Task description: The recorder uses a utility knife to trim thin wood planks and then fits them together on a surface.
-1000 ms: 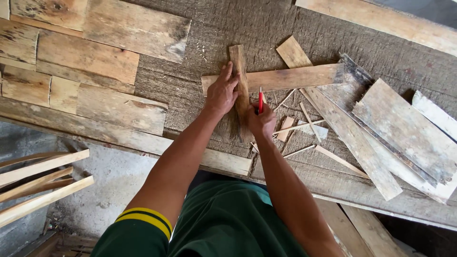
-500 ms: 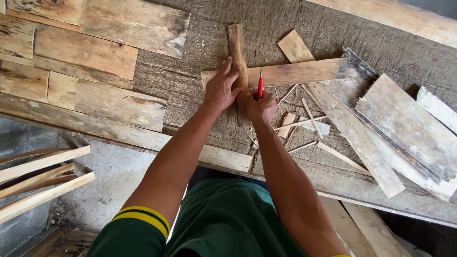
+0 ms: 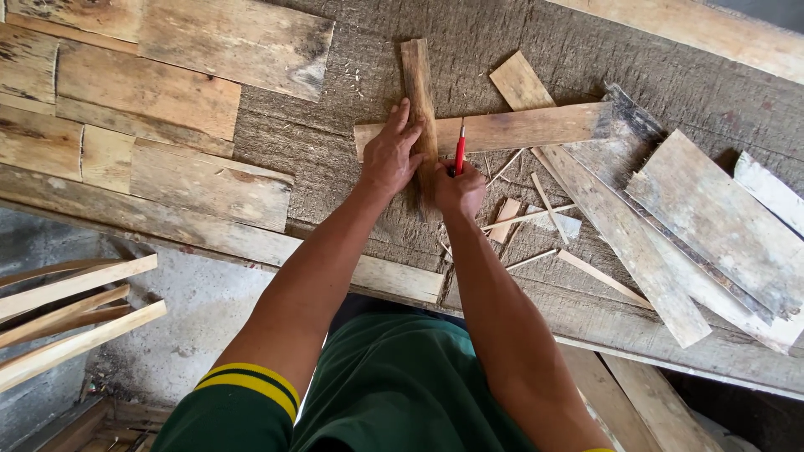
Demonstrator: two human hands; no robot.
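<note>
1. Marking step, by the look of it: left hand [image 3: 390, 156] lies flat, fingers spread, pinning narrow upright wood strip [image 3: 419, 100] across horizontal slat [image 3: 511, 130] on rough workbench [image 3: 335, 167].
2. Right hand [image 3: 459, 189] is curled tight round red pencil [image 3: 460, 149], tip at strip's right edge, just above slat.
3. Next move prob. needs steady pressure from left hand w/ pencil kept hard against strip edge so line stays straight.
4. Thin offcuts [image 3: 536, 213] lie just beside right hand.

You've got a glossy red pencil [image 3: 460, 151] against that rough, matt wooden strip [image 3: 419, 92], lying on a coarse, weathered grey workbench [image 3: 352, 176].
</note>
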